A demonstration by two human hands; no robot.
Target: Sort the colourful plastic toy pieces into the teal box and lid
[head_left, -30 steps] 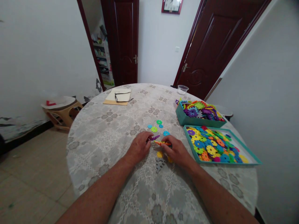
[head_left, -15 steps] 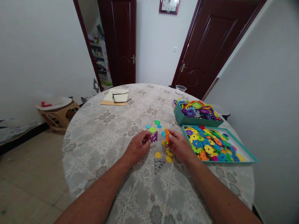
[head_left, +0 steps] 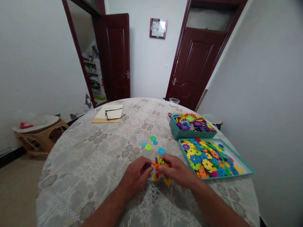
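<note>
My left hand and my right hand meet over a round table with a lace cloth. Both pinch a small cluster of joined plastic snowflake discs, orange, yellow and purple, held just above the cloth. Two yellow discs lie under the hands. A few loose green and blue discs lie just beyond the hands.
A shallow teal tray of many coloured discs sits at the right, with a deeper teal box of discs behind it. A clear plastic cup stands at the far edge. Glasses on a notebook lie far left. A stool stands beside the table.
My hands came together, joining the purple piece from the left hand with the orange piece in the right. The view tilted up, so everything sits lower in the frame.
</note>
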